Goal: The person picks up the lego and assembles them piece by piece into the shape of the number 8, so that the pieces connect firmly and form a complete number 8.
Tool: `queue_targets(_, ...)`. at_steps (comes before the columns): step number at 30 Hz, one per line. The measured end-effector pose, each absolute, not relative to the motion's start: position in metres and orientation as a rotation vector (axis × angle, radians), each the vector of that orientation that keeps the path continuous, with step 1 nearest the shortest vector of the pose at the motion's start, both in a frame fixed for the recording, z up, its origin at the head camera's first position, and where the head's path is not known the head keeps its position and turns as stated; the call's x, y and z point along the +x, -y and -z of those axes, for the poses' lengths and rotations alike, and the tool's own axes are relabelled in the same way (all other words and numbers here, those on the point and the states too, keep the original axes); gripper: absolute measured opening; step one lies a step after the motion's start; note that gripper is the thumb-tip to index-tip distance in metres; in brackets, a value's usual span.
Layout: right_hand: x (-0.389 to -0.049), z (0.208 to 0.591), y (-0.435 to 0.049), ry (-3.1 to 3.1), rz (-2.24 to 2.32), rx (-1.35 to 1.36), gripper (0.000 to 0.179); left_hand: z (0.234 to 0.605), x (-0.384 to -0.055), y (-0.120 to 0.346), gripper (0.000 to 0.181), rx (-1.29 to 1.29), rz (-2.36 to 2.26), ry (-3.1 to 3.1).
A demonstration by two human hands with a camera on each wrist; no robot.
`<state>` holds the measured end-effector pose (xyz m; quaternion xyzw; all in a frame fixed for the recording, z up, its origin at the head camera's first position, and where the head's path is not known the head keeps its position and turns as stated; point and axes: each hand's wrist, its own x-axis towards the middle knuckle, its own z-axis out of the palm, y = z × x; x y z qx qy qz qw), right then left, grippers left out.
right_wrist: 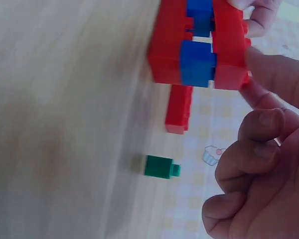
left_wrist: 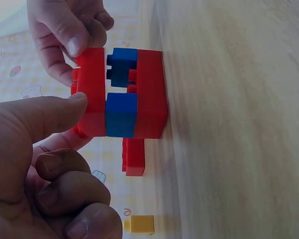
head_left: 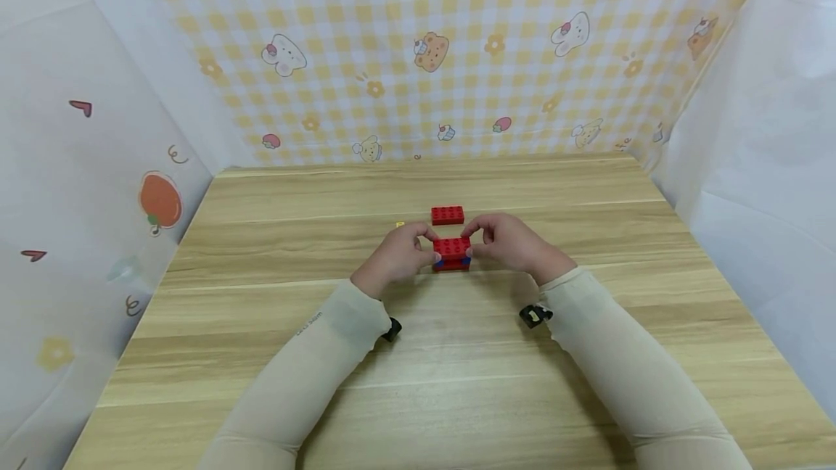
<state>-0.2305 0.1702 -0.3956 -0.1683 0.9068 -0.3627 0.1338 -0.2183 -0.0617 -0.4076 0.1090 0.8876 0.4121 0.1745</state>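
A small stack of toy building bricks stands on the wooden table between my hands. At its bottom lies a long red brick (left_wrist: pixel 152 94), with a blue brick (left_wrist: pixel 121 115) on its left end and another blue brick (right_wrist: pixel 196 63) on its right end. A second long red brick (head_left: pixel 452 248) spans the top. My left hand (head_left: pixel 400 254) pinches this top brick at its left end, my right hand (head_left: pixel 512 244) at its right end. The top brick meets the left blue brick, while studs show in a narrow gap over the right one.
Behind the stack lies a loose red brick (head_left: pixel 447 216). A small yellow brick (left_wrist: pixel 141 224) is off to the left, and a small green brick (right_wrist: pixel 158 167) to the right, hidden by my right hand in the head view. A checked cloth (head_left: pixel 405 107) hangs behind the table.
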Motion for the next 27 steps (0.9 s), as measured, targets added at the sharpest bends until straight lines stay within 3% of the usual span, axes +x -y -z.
queue_targets(27, -0.229, 0.408, -0.172, -2.566, 1.165, -0.451, 0.020, 0.411, -0.220, 0.061, 0.022, 0.310, -1.167, -2.525)
